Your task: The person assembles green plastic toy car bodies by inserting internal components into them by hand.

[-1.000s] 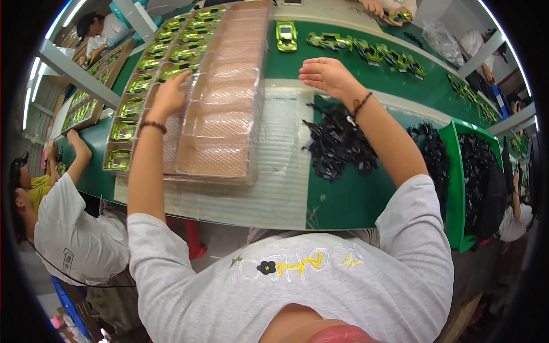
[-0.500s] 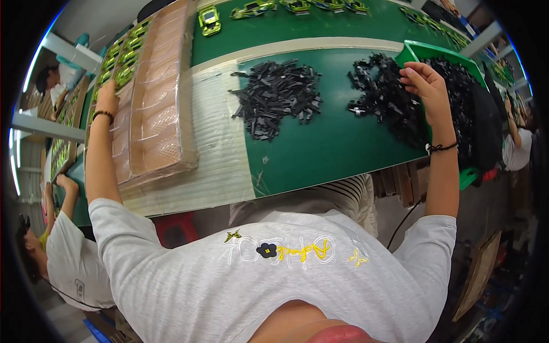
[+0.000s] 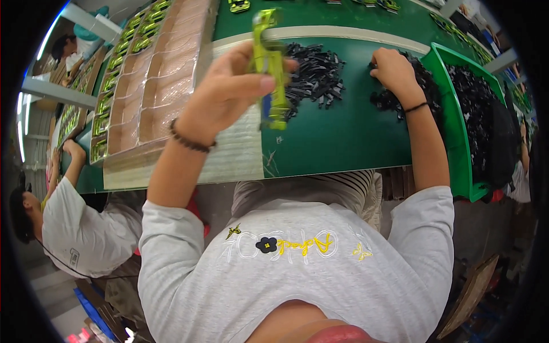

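My left hand (image 3: 223, 94) is closed around a lime-green toy car body (image 3: 269, 68), held upright above the table and partly blurred. Behind it lies a pile of flat black plastic strips (image 3: 317, 74), partly hidden by the car body. My right hand (image 3: 394, 74) is at the left edge of a second pile of small black plastic parts (image 3: 420, 66). Its fingers are curled down and pressed together; whatever they hold is hidden.
Left of me, a clear plastic tray (image 3: 171, 80) with compartments holds several green car bodies (image 3: 106, 106) along its left side. A green bin (image 3: 457, 114) full of black parts stands at the right. More car bodies (image 3: 383, 4) lie beyond. A co-worker (image 3: 80, 223) sits at left.
My left hand has come from the tray toward the middle and now holds a green car body. My right hand has moved left and curled at the black parts.
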`<state>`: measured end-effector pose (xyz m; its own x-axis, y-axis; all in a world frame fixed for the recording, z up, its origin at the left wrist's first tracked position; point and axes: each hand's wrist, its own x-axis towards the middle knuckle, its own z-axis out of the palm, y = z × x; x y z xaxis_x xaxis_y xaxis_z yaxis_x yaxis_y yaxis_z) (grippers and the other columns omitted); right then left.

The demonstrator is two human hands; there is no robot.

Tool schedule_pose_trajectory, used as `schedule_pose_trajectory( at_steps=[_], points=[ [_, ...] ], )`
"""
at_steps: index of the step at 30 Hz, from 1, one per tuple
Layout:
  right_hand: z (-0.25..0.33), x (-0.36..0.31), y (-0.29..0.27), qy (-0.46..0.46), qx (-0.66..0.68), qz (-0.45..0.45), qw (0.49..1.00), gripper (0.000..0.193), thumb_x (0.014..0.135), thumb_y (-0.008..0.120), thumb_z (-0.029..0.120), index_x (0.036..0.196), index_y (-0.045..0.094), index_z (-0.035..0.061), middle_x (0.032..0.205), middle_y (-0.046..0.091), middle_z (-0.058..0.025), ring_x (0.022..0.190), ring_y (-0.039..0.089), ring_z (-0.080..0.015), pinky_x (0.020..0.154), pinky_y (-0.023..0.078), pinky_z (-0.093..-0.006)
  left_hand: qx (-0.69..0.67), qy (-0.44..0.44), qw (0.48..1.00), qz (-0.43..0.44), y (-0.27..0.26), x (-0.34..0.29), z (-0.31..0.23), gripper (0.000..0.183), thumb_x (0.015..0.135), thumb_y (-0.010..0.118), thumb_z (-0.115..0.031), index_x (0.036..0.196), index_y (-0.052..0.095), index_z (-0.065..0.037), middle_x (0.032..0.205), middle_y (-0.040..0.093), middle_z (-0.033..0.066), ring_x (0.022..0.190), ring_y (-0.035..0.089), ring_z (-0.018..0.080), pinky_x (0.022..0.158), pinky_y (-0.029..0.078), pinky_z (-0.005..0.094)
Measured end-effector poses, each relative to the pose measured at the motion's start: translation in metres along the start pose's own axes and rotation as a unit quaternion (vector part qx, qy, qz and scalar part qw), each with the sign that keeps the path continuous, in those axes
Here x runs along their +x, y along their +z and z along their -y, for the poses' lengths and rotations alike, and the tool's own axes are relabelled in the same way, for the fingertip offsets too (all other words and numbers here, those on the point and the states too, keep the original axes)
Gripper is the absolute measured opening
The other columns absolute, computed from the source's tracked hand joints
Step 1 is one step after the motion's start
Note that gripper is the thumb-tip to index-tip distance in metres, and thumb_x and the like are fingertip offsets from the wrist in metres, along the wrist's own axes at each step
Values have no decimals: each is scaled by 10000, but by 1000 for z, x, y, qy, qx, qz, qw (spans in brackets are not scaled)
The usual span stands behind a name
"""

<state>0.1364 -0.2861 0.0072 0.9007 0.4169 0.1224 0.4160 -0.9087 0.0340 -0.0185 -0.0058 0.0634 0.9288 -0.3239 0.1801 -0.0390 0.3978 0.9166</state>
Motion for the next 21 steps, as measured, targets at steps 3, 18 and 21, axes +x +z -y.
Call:
schedule_pose_trajectory(
  at_steps=[3,18,21],
  points=[
    [5,-2,-6,-27,65,-13,997,251,703,681,124,936,631,44,895,642,-148,870,607,-347,748,497,-412,-233,-22,972,23,-4,14,25,442,822,566,-147,1223,434,-14,1249,480,176,1128,502,273,935,425,418],
    [150,-27,-33,-316,227,-310,868,206,620,640,78,819,666,124,829,644,45,771,522,-183,733,389,-324,-170,10,979,-109,-11,7,63,472,933,353,-502,1267,383,-170,1032,536,-34,829,495,51,574,369,220],
    [155,-31,-28,-299,224,-340,863,222,607,639,84,824,666,120,823,635,47,746,515,-171,709,378,-316,-168,7,978,-121,-6,4,68,440,932,404,-464,1274,356,-192,1022,518,-42,828,488,40,562,361,197]
  ],
)
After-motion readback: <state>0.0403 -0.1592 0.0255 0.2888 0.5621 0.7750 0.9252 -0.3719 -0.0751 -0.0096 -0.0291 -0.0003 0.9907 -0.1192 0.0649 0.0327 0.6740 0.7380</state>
